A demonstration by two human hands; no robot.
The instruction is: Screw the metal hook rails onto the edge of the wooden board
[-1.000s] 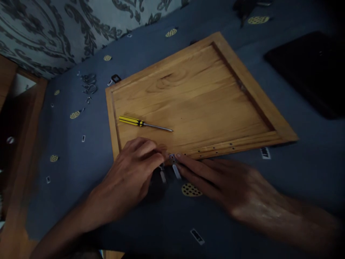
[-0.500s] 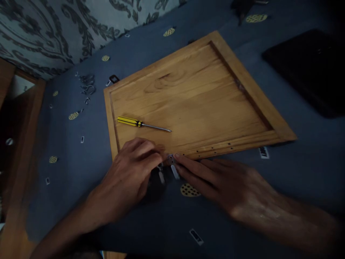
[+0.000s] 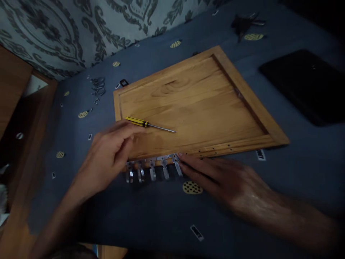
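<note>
A wooden framed panel (image 3: pixel 188 97) lies in front of me, with a row of metal hooks (image 3: pixel 152 169) along its near edge. My right hand (image 3: pixel 226 180) rests at that edge, its fingers close together and fingertips holding the rightmost metal hook (image 3: pixel 176 164) in place. A screwdriver (image 3: pixel 137 121) with a yellow and black handle lies on the panel. My left hand (image 3: pixel 110 154) is over the panel's left part, fingers reaching to the screwdriver handle and thumb apart. It is slightly blurred and not closed around the handle.
More loose metal hooks (image 3: pixel 98 86) lie on the blue patterned cloth (image 3: pixel 151 216) beyond the panel's left side. A black flat object (image 3: pixel 304 86) sits at the right, and a dark object with metal parts (image 3: pixel 242 25) at the back. Wooden furniture (image 3: pixel 16 216) borders the left.
My left hand has left the rightmost hook and moved left and up to the screwdriver handle, uncovering the row of hooks. My right hand stays at the hook. The view has shifted slightly.
</note>
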